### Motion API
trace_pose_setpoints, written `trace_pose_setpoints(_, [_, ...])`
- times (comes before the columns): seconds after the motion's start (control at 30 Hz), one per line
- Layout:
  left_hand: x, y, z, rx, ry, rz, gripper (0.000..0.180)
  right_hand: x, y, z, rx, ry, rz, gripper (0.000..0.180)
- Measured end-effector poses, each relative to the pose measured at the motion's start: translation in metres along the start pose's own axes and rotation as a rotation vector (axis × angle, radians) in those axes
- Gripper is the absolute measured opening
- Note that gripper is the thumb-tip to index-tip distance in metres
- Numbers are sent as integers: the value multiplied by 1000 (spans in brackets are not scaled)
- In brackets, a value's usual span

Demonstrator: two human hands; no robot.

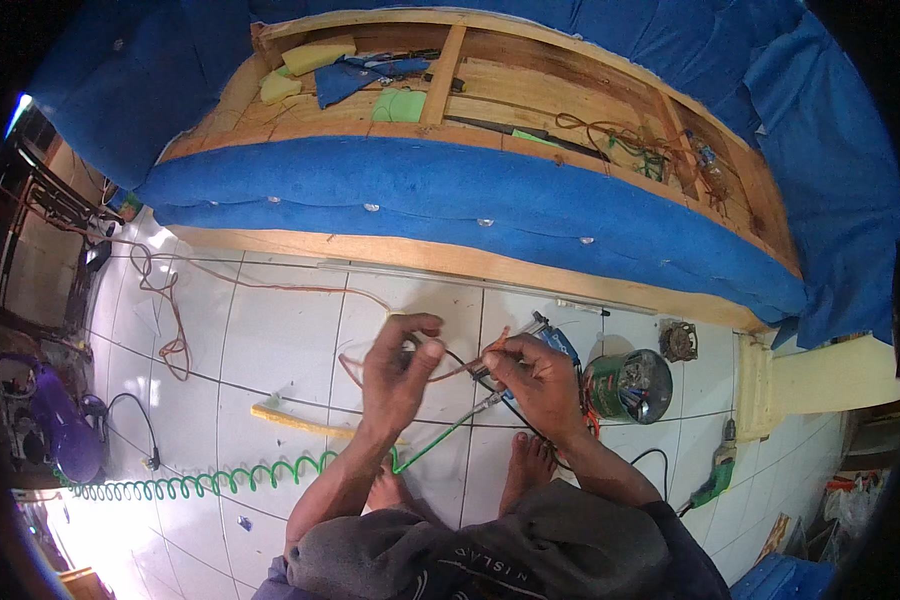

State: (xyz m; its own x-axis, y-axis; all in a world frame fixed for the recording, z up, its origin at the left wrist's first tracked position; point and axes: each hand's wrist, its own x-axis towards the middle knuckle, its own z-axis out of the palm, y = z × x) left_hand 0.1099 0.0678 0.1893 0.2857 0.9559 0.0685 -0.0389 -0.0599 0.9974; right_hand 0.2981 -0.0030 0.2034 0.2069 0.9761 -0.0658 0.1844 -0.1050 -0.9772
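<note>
My left hand [400, 370] is raised over the floor, its fingers curled and the thumb tip apart from the forefinger. A black cord [511, 407] runs up to its curled fingers, where the grip is partly hidden. Thumb and fingertips of my right hand [540, 382] pinch a reddish-brown cord [457, 375], with an orange end showing above the fingers. Part of this cord passes behind my left hand. Just beyond my right hand lies a blue and silver air stapler [557, 338]. A green coiled air hose [200, 485] stretches across the floor toward it.
A blue upholstered sofa frame [370, 190] spans the far side, with foam scraps and cords in its wooden compartments. On the right are a green tub [603, 385] of small items and a green drill [713, 478]. A yellow foam strip [300, 420] lies on the tiles.
</note>
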Motion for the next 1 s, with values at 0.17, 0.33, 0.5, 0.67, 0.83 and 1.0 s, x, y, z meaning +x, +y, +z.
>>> trace_pose_setpoints(0.17, [1,0,14,-167,-230,-231,24,-1,2,5,-175,-66,-160,18])
trace_pose_setpoints(0.33, [-3,-2,12,-138,-129,-255,15,2,5,5,82,14,-51,22])
trace_pose_setpoints(0.5, [-8,-5,17,-122,-203,-273,17,2,7,6,201,-69,64,23])
trace_pose_setpoints(0.67, [-9,-11,18,-198,-137,-231,21,1,4,3,309,1,113,23])
trace_pose_setpoints(0.83, [-10,-14,14,-173,-88,-189,23,4,0,1,296,-24,108,25])
trace_pose_setpoints(1.0, [-14,-17,21,-63,-164,-103,18,4,7,13,254,-93,28,23])
